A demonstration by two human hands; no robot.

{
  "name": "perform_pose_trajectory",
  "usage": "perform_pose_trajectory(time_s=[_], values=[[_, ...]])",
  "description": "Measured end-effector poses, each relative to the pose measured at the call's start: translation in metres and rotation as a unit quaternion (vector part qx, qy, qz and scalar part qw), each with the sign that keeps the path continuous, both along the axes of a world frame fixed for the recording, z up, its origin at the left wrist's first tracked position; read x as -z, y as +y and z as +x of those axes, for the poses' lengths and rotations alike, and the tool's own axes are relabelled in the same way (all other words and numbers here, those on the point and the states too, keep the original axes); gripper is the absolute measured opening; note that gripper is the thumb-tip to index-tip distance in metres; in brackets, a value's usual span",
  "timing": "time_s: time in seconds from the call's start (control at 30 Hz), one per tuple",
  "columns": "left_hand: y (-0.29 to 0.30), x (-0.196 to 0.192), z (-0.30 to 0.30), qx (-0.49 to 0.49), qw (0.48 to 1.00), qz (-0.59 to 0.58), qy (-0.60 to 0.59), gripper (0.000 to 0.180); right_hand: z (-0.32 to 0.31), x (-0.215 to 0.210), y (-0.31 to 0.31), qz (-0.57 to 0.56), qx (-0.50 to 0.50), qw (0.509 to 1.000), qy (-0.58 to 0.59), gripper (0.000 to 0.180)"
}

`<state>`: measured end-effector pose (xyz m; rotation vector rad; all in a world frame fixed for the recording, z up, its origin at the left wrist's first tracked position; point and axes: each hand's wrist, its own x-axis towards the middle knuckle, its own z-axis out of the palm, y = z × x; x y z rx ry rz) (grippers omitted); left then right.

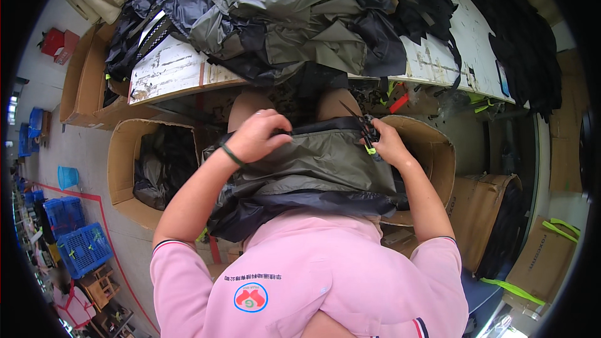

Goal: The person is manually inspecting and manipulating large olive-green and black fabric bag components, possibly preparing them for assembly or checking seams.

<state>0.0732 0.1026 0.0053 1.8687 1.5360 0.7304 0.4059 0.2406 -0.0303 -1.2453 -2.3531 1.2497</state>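
Note:
Across my lap lies a grey-green fabric piece [313,159] with a black edge along its far side and darker cloth along its near side. My left hand [255,139] is at its far left, fingers curled and the thumb close to them around a bit of the black edge. At the far right of the cloth, my right hand [389,143] grips a pair of scissors [365,128]. Their blades point away and to the left, over the black edge. A yellow-green tie hangs at the handles. The fingertips of my right hand are partly hidden by the handles.
A white worktable [169,66] ahead bears a heap of grey and black fabric pieces [282,19]. Open cardboard boxes stand on both sides of me; the left box [134,203] holds dark cloth. Blue crates [84,250] stand on the floor farther left. Black cloth [526,50] hangs at the far right.

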Motion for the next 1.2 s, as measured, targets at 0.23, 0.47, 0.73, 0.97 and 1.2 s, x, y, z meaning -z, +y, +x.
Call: perform_pose_trajectory(time_s=[0.23, 0.47, 0.73, 0.97, 1.2], values=[[0.065, 0.066, 0.102, 0.004, 0.997, -0.074, 0.036, 0.032, 0.015, -0.041, -0.013, 0.065, -0.013, 0.989, -0.133, 0.059], [0.063, 0.067, 0.108, 0.019, 0.927, -0.267, -0.263, 0.017, 0.045, -0.062, 0.004, 0.234, -0.139, 0.947, -0.169, 0.06], [0.055, 0.054, 0.111, 0.04, 0.936, -0.209, -0.28, 0.017, 0.037, -0.074, 0.008, 0.242, -0.181, 0.931, -0.204, 0.058], [0.055, 0.055, 0.109, 0.033, 0.94, -0.21, -0.265, 0.016, 0.033, -0.075, 0.011, 0.216, -0.2, 0.93, -0.221, 0.056], [0.052, 0.055, 0.111, 0.034, 0.948, -0.205, -0.241, 0.017, 0.033, -0.075, 0.009, 0.206, -0.197, 0.936, -0.208, 0.06]])
